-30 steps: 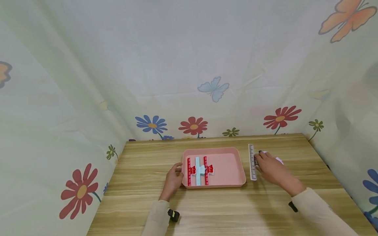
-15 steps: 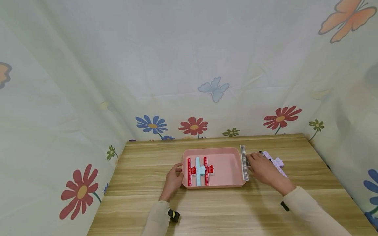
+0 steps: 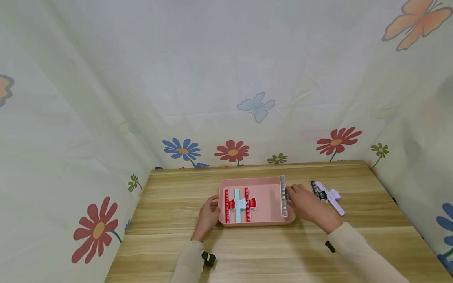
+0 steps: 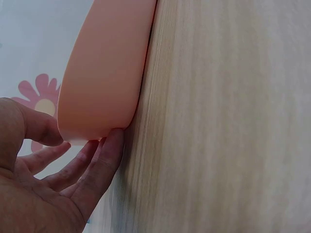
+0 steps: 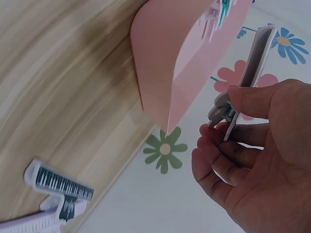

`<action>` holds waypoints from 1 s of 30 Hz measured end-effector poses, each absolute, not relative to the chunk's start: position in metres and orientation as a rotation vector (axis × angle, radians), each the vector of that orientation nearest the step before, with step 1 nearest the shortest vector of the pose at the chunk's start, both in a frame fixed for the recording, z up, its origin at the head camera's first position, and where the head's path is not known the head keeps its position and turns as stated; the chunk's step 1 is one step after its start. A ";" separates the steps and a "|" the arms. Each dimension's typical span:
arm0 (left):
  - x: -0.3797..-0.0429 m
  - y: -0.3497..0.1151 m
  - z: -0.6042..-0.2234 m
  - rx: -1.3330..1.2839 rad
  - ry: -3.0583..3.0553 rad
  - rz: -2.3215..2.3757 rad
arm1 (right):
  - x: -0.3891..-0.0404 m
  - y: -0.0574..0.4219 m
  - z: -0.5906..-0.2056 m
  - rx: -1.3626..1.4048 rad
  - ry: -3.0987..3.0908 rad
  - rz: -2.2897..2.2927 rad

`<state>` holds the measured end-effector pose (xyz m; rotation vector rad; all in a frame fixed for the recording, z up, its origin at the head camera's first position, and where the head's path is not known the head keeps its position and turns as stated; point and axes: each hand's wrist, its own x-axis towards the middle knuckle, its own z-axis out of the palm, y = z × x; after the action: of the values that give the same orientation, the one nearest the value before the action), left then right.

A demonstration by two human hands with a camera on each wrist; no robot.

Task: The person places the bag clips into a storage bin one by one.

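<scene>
My right hand pinches a grey ruler clip by its handle, between thumb and fingers. Its long scaled bar stands over the right end of the pink tray. In the right wrist view the clip is held up beyond the tray's corner. My left hand rests against the tray's left end, its fingertips on the outer wall and the thumb at the rim. Inside the tray a red ruler clip, a light blue clip and a second red clip lie side by side.
On the wooden table, right of the tray, a black ruler clip lies against a lilac one. Behind the table hangs a pale curtain printed with flowers and butterflies.
My right hand has carried the grey ruler clip leftward from the table to above the tray's right end, uncovering the black and lilac clips. The left hand has stayed in place.
</scene>
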<state>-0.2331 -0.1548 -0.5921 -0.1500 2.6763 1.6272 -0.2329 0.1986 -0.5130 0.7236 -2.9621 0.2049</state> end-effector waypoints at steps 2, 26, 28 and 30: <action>-0.233 -0.155 -0.592 -0.145 2.678 1.629 | -0.234 0.193 -0.515 0.722 -2.962 0.207; -0.235 -0.155 -0.595 -0.161 2.678 1.597 | -0.247 0.156 -0.550 0.680 -3.026 0.289; -0.235 -0.155 -0.595 -0.171 2.668 1.600 | -0.247 0.153 -0.552 0.687 -3.031 0.291; -0.234 -0.155 -0.594 -0.178 2.659 1.601 | -0.247 0.150 -0.555 0.687 -3.040 0.288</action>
<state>-0.2341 -0.1547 -0.5943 -0.1784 2.6586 1.6013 -0.2471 0.1503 -0.5551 0.6868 -3.0405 0.2878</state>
